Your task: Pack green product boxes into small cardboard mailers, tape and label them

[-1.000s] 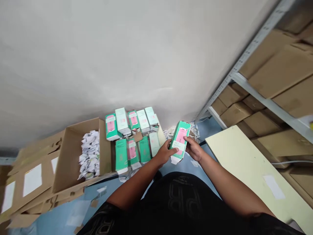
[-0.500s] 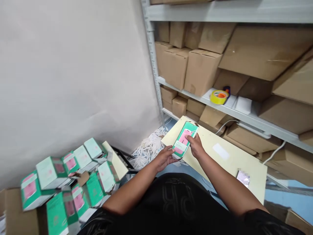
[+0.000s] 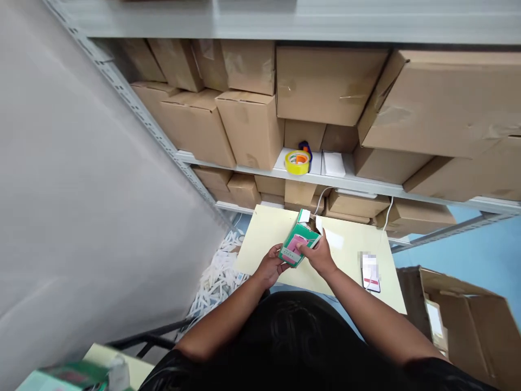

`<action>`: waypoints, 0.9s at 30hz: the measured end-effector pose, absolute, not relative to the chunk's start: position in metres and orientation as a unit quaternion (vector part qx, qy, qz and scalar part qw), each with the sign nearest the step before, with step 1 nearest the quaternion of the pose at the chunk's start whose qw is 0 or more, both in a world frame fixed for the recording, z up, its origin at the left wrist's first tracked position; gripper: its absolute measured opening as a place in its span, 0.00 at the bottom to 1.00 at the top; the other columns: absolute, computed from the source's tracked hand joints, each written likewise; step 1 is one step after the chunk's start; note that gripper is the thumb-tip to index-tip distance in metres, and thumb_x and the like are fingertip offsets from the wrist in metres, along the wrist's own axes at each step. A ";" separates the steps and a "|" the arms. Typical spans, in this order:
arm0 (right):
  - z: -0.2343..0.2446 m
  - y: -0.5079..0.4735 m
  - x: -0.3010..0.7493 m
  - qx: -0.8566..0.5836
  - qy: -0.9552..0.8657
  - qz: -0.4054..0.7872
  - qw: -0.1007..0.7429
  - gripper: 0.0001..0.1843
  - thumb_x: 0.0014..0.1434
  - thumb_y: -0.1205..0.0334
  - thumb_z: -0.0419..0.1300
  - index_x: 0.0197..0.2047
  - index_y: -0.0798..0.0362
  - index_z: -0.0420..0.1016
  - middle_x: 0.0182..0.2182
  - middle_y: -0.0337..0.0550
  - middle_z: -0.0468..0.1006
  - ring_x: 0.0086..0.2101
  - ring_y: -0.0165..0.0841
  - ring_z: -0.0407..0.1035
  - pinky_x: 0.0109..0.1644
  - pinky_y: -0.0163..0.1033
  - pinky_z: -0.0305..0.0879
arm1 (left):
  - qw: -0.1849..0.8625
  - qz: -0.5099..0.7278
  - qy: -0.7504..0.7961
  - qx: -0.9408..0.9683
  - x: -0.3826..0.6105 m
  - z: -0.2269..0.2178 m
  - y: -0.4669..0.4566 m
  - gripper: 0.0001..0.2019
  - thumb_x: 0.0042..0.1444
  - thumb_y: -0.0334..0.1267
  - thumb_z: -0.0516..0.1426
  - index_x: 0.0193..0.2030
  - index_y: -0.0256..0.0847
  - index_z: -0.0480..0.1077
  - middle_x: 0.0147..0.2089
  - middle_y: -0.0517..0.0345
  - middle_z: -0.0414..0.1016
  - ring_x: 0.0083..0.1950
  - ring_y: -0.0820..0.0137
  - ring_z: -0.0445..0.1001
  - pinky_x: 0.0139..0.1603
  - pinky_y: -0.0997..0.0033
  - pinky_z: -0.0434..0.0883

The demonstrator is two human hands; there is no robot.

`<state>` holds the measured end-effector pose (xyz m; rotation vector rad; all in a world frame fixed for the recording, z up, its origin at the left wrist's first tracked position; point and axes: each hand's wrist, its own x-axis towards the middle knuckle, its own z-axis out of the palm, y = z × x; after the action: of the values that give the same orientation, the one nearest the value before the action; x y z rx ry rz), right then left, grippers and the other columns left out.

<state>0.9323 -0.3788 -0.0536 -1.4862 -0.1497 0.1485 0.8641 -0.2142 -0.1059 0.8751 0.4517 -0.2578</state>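
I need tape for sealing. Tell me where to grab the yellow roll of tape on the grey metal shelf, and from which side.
Pinch the yellow roll of tape across its rim, thumb in the centre hole, probably from the front and above: it lies flat at the shelf edge, cardboard box at its left, blue thing behind.
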 end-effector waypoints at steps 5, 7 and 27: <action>-0.058 -0.355 0.935 -0.727 -0.055 0.022 0.684 0.48 0.46 0.57 0.75 0.68 0.45 0.58 0.58 0.49 0.75 0.56 0.46 0.71 0.60 0.50 0.69 | 0.833 -0.243 0.247 0.430 0.899 -0.125 -0.180 0.18 0.52 0.37 0.68 0.46 0.40 0.69 0.42 0.55 0.80 0.39 0.71 0.79 0.39 0.73 0.75; -0.068 -0.347 0.932 -0.760 -0.031 0.017 0.648 0.47 0.46 0.56 0.75 0.66 0.45 0.60 0.57 0.50 0.76 0.56 0.46 0.72 0.60 0.49 0.69 | 0.814 -0.279 0.243 0.447 0.911 -0.136 -0.168 0.16 0.53 0.38 0.66 0.46 0.40 0.69 0.41 0.53 0.79 0.38 0.70 0.79 0.41 0.69 0.76; -0.199 -0.397 0.961 -0.913 -0.124 0.025 0.389 0.44 0.50 0.54 0.72 0.67 0.50 0.62 0.61 0.57 0.71 0.61 0.54 0.66 0.64 0.62 0.66 | 0.463 -0.143 0.020 0.875 0.969 -0.126 -0.203 0.32 0.50 0.33 0.64 0.63 0.42 0.64 0.59 0.46 0.69 0.54 0.60 0.74 0.56 0.59 0.72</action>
<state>0.9605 -0.3972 -0.1993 -2.3202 -0.3142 0.0645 0.9695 -0.2030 -0.1264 2.1500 0.0490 -0.3512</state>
